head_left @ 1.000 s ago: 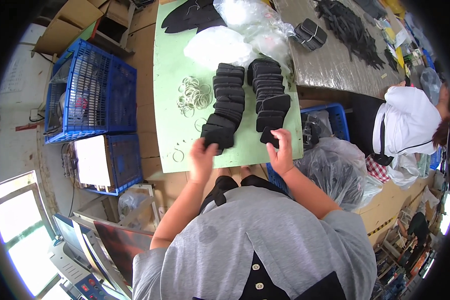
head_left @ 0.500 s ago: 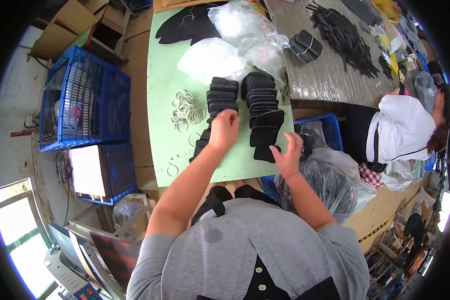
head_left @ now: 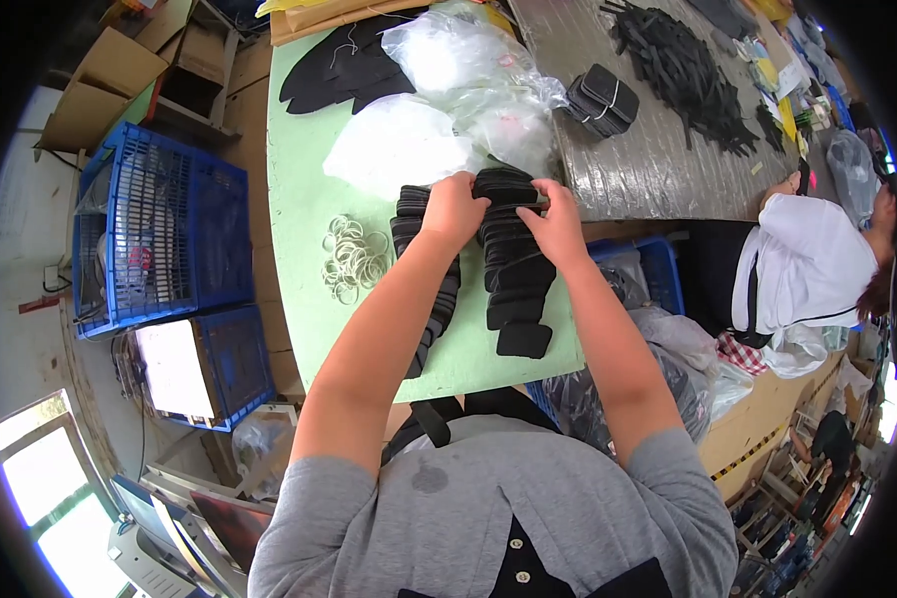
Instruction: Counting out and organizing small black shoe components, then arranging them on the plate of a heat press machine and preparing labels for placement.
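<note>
Two rows of overlapping black pads lie on the pale green table (head_left: 299, 229), the left row (head_left: 447, 299) partly hidden under my left forearm. My left hand (head_left: 452, 211) is closed, its fingertips against the left side of the right row (head_left: 516, 274) near its far end. From the other side my right hand (head_left: 555, 227) grips the same part, thumb and fingers around several pads. One flat pad (head_left: 524, 340) lies at the near end of that row. A pile of pale rings (head_left: 354, 261) sits left of the left row.
Clear plastic bags (head_left: 399, 145) and black cut fabric (head_left: 339, 75) cover the table's far end. On the grey table (head_left: 658, 184) are a tied black bundle (head_left: 603, 102) and black strips (head_left: 678, 70). Blue crates (head_left: 149, 224) stand left. A person in white (head_left: 812, 249) sits right.
Both hands have moved away from me to the far end of the right row and closed on its pads. The right hand was open beside the near end. The view has shifted slightly.
</note>
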The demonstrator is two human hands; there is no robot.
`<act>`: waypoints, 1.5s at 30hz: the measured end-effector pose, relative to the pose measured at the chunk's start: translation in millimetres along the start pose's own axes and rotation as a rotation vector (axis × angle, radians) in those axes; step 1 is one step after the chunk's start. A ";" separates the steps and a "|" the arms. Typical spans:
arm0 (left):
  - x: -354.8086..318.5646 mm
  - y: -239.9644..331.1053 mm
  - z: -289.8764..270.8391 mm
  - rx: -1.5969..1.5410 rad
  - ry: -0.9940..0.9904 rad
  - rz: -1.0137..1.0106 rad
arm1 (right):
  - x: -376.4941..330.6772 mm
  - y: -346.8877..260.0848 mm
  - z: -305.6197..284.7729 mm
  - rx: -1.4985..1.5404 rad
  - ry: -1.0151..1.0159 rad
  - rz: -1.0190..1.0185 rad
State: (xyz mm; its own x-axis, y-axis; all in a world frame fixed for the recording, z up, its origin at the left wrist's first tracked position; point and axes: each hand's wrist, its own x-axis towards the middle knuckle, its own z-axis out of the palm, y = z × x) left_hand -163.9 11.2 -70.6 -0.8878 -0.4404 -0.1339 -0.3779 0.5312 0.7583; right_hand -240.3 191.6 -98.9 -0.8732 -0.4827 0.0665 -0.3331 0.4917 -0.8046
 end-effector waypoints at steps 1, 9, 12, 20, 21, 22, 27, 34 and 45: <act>1.2 -2.4 1.6 -0.016 -0.005 -0.016 | 0.6 -2.6 2.1 0.015 -0.010 0.008; 2.5 -4.5 5.2 0.037 -0.003 0.098 | 1.8 0.1 8.3 0.072 0.012 0.021; -0.2 12.0 -3.5 -0.011 -0.043 0.036 | 2.2 5.9 6.8 0.051 0.032 -0.005; -40.0 39.3 -47.6 -0.501 0.072 0.078 | -9.3 -72.9 -21.3 0.919 0.022 0.014; -48.0 41.6 -49.6 -0.677 0.039 0.110 | -12.1 -75.2 -26.7 0.916 0.020 0.005; -56.3 42.5 -52.1 -0.680 0.045 0.118 | -15.8 -76.0 -34.1 1.026 -0.113 0.153; -101.0 34.9 -61.3 -1.400 -0.213 0.060 | -47.7 -102.0 -34.8 1.330 -0.296 0.469; -142.2 22.3 -69.7 -1.577 -0.269 -0.043 | -90.4 -113.7 -33.4 1.417 -0.376 0.501; -181.9 3.8 -69.7 -1.701 -0.216 0.025 | -131.4 -135.5 -26.7 1.560 -0.432 0.536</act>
State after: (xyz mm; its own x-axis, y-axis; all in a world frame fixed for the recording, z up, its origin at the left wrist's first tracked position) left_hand 14.5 42.9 1.2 -0.9593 -0.2704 -0.0812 0.1918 -0.8353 0.5152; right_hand -90.0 207.8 17.1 -0.5228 -0.7879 -0.3254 0.8122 -0.3444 -0.4709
